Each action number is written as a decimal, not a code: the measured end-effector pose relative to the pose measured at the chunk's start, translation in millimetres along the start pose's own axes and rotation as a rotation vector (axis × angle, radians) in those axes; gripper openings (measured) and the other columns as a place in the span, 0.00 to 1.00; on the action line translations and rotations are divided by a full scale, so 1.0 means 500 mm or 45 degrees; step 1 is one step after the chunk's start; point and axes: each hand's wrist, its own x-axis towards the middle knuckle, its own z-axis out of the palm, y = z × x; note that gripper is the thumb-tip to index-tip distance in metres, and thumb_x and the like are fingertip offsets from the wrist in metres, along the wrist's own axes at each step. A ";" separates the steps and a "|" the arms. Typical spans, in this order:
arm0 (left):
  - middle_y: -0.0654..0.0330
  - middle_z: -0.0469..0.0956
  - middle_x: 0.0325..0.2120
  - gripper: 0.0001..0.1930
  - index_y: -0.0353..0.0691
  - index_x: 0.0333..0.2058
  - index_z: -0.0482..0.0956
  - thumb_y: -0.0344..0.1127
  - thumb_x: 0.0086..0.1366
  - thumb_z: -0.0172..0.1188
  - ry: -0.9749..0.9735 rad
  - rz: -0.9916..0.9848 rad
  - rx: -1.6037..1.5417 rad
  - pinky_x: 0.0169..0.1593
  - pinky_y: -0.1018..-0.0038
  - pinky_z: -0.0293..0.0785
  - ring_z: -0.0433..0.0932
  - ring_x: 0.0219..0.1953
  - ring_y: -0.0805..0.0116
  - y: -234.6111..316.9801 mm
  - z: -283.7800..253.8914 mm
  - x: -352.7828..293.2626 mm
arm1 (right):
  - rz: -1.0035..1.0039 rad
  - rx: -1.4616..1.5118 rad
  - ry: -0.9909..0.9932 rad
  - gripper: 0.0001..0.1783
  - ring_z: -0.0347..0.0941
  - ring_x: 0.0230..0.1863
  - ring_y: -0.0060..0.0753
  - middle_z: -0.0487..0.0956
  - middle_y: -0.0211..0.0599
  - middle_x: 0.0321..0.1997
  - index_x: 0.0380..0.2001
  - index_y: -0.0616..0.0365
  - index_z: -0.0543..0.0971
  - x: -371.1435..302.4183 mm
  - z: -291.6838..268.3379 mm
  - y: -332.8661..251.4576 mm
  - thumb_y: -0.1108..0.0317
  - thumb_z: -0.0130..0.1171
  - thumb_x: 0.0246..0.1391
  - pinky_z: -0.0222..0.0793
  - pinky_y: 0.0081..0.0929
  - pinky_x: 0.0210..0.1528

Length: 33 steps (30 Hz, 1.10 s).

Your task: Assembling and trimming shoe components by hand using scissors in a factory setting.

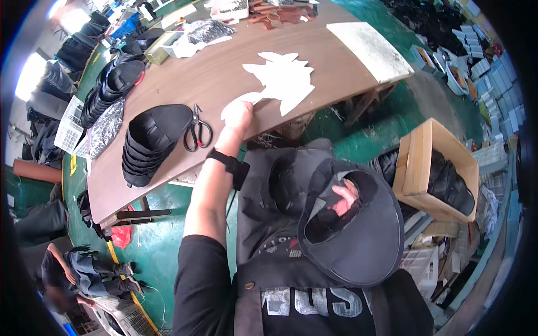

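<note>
My left hand point(238, 116) is at the table's near edge, its fingers closed on a thin white curved piece point(253, 97). That piece lies against a loose pile of pointed white cut-outs point(280, 78). Close to my chest, a large dark grey shoe upper point(358, 246) is held by my right hand point(345, 199). Some of its fingers show through the upper's opening; the rest of the hand is hidden. Left of my left hand lie scissors point(198, 131) with black and red handles, beside a nested stack of black shoe uppers point(147, 151).
A second stack of black uppers point(106, 92) stands at the table's far left. A white board point(370, 51) lies at the table's right end. An open cardboard box point(412, 173) with black uppers is on my right. Another person point(78, 274) sits at lower left.
</note>
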 end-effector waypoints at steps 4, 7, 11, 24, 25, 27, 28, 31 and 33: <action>0.50 0.80 0.23 0.08 0.40 0.21 0.81 0.36 0.53 0.57 0.074 0.057 0.140 0.34 0.62 0.76 0.80 0.28 0.52 -0.025 0.024 -0.020 | 0.098 0.092 0.101 0.43 0.77 0.41 0.46 0.73 0.44 0.49 0.65 0.56 0.54 0.011 0.009 0.005 0.70 0.62 0.46 0.76 0.44 0.28; 0.50 0.80 0.26 0.09 0.40 0.24 0.82 0.39 0.54 0.59 -0.001 0.059 0.013 0.36 0.62 0.76 0.81 0.30 0.53 -0.022 0.008 -0.032 | 0.047 0.150 0.119 0.38 0.78 0.39 0.42 0.76 0.42 0.47 0.62 0.56 0.59 0.009 0.010 0.018 0.70 0.60 0.47 0.76 0.41 0.26; 0.53 0.81 0.29 0.09 0.43 0.27 0.84 0.41 0.55 0.61 -0.301 -0.259 -0.305 0.41 0.63 0.75 0.80 0.34 0.55 -0.038 -0.045 -0.012 | 0.109 0.079 -0.014 0.44 0.78 0.39 0.40 0.73 0.44 0.53 0.66 0.61 0.52 0.028 -0.017 0.022 0.68 0.61 0.48 0.77 0.34 0.31; 0.66 0.75 0.17 0.07 0.36 0.29 0.79 0.34 0.60 0.62 -0.595 -0.050 -1.748 0.31 0.78 0.70 0.70 0.24 0.84 0.197 -0.319 -0.176 | 0.116 0.099 -0.224 0.33 0.77 0.43 0.42 0.73 0.44 0.53 0.61 0.58 0.60 0.071 -0.051 0.063 0.66 0.58 0.53 0.77 0.35 0.35; 0.67 0.75 0.18 0.07 0.37 0.28 0.79 0.34 0.61 0.63 -0.681 -0.020 -1.766 0.31 0.79 0.70 0.70 0.25 0.84 0.222 -0.305 -0.213 | 0.116 0.059 -0.219 0.33 0.76 0.46 0.43 0.72 0.46 0.53 0.62 0.59 0.59 0.076 -0.047 0.066 0.67 0.57 0.54 0.77 0.39 0.38; 0.68 0.74 0.19 0.08 0.38 0.26 0.77 0.34 0.61 0.63 -0.725 0.011 -1.603 0.30 0.79 0.68 0.70 0.25 0.83 0.254 -0.299 -0.242 | 0.125 0.087 -0.232 0.32 0.76 0.46 0.43 0.73 0.45 0.53 0.61 0.59 0.60 0.065 -0.027 0.057 0.67 0.56 0.54 0.77 0.39 0.39; 0.67 0.73 0.18 0.09 0.37 0.25 0.75 0.34 0.61 0.62 -0.680 0.007 -1.421 0.29 0.78 0.67 0.69 0.25 0.83 0.262 -0.310 -0.244 | 0.133 0.106 -0.243 0.32 0.76 0.46 0.43 0.73 0.45 0.53 0.61 0.59 0.60 0.055 -0.012 0.048 0.67 0.56 0.54 0.77 0.39 0.39; 0.63 0.72 0.15 0.12 0.36 0.24 0.74 0.37 0.58 0.63 -0.624 -0.051 -1.266 0.26 0.75 0.66 0.68 0.21 0.79 0.254 -0.283 -0.257 | 0.159 0.176 -0.285 0.30 0.76 0.47 0.42 0.74 0.44 0.52 0.60 0.59 0.62 0.037 0.012 0.039 0.68 0.55 0.54 0.77 0.40 0.41; 0.61 0.70 0.13 0.13 0.35 0.23 0.73 0.38 0.56 0.64 -0.592 -0.070 -1.206 0.24 0.73 0.65 0.67 0.18 0.75 0.245 -0.272 -0.270 | 0.173 0.216 -0.312 0.29 0.76 0.47 0.42 0.74 0.43 0.52 0.59 0.59 0.63 0.035 0.017 0.039 0.69 0.54 0.54 0.77 0.41 0.42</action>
